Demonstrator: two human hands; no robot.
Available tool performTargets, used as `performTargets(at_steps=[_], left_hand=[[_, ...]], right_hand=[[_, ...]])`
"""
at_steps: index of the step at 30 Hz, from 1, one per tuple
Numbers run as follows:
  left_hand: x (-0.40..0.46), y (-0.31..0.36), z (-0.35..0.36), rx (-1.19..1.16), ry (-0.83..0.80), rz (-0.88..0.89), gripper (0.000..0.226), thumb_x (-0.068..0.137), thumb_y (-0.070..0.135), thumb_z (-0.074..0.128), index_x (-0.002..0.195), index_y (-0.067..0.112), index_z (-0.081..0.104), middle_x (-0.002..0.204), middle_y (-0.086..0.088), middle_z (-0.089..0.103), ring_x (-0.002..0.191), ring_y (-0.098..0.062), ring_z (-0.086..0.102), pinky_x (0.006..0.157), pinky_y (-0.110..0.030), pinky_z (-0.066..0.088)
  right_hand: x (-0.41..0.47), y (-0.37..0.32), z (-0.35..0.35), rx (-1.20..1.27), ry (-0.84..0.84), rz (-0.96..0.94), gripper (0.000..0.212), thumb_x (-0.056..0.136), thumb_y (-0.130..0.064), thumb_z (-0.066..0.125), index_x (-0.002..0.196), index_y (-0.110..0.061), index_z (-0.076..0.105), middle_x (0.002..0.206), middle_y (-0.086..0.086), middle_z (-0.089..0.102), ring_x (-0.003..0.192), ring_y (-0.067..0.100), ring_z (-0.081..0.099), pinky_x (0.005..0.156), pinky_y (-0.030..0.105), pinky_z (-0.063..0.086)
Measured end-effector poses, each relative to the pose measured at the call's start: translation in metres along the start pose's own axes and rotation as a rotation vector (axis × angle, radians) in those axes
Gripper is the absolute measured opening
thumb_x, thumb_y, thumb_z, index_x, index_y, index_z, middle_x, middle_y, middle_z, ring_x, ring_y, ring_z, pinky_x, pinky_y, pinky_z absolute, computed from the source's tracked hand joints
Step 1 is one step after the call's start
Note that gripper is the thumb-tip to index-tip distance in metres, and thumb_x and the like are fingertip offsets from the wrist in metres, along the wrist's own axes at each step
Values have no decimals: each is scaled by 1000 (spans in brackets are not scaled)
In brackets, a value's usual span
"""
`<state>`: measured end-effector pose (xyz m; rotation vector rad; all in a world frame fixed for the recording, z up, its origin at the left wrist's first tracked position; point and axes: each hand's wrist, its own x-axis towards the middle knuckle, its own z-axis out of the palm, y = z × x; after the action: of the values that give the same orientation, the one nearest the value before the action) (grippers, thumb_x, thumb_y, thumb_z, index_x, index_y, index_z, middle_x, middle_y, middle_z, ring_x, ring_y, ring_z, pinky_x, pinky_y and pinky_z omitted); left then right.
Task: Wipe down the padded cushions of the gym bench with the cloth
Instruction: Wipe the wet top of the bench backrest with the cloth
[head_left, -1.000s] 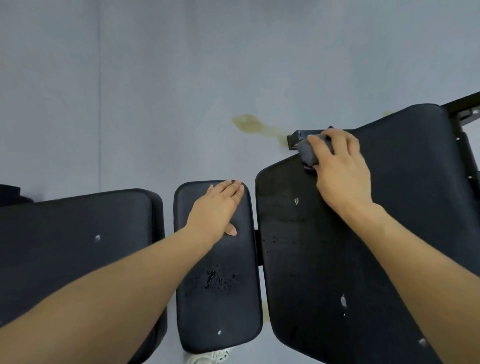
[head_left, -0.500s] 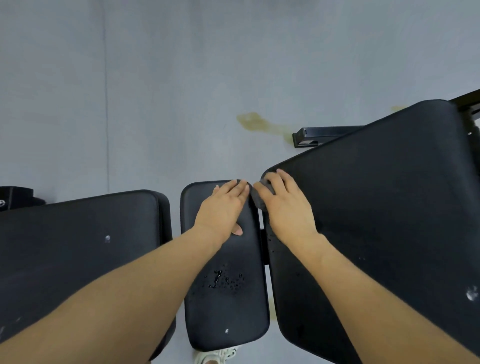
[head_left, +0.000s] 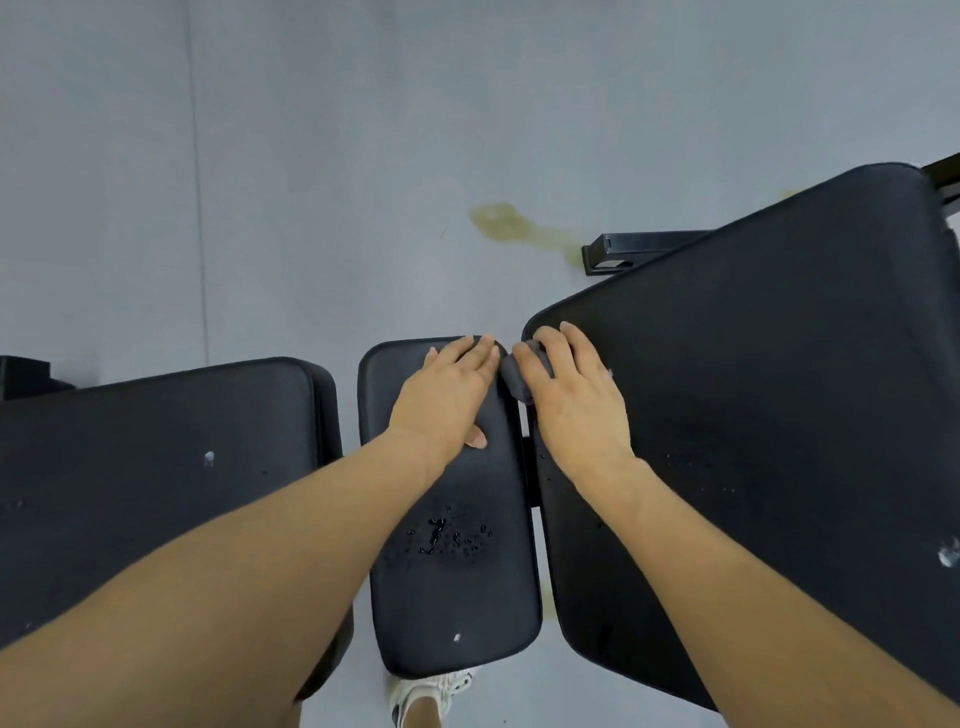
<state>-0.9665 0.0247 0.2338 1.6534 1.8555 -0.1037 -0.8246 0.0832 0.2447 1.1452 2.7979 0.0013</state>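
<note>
Three black padded cushions lie below me: a wide left cushion (head_left: 156, 467), a narrow middle cushion (head_left: 457, 587) and a large tilted right cushion (head_left: 769, 389). My left hand (head_left: 447, 395) rests flat, fingers straight, on the far end of the middle cushion. My right hand (head_left: 571, 395) holds a small grey cloth (head_left: 514, 376) under its fingers at the near-left corner of the right cushion, beside the gap. Water droplets (head_left: 452, 535) sit on the middle cushion, and small white specks dot all three.
The grey floor (head_left: 311, 182) carries a yellowish stain (head_left: 514, 231). A black metal frame foot (head_left: 623, 254) juts out behind the right cushion. My white shoe (head_left: 426, 696) shows under the middle cushion. A black part (head_left: 21, 376) sits at the far left.
My right hand has dragged the cloth from the far edge of the right cushion down and left to its corner next to my left hand. The left hand stayed put.
</note>
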Motion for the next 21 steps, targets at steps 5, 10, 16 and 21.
performTargets(at_steps=[5,10,16,21], left_hand=[[0,3,-4,-15,-21,-18,99,80,23,71,150,13,2,159,1,-3,146,-18,-1,119,-39,8],[0,1,0,-7,-9,-13,99,80,25,71,151,13,3,159,2,-2,146,-17,-1,119,-38,7],[-1,2,-1,-3,-13,-12,99,79,27,72,151,12,4,159,1,0,146,-18,0,119,-40,10],[0,4,-4,26,-44,-21,101,80,24,71,150,10,0,159,-1,-3,146,-20,-1,119,-41,7]], right_hand=[[-44,15,-2,-9,30,-96,52,67,-1,68,118,-6,62,119,17,60,116,39,54,93,43,49],[8,15,-2,-21,95,-84,49,75,-7,30,112,-7,63,116,16,59,113,38,54,89,40,50],[24,10,-7,3,115,6,42,76,-2,40,111,-7,62,120,16,57,117,37,50,84,40,51],[-57,21,-9,1,46,-76,50,71,-3,58,120,-10,61,122,14,58,119,35,48,88,38,52]])
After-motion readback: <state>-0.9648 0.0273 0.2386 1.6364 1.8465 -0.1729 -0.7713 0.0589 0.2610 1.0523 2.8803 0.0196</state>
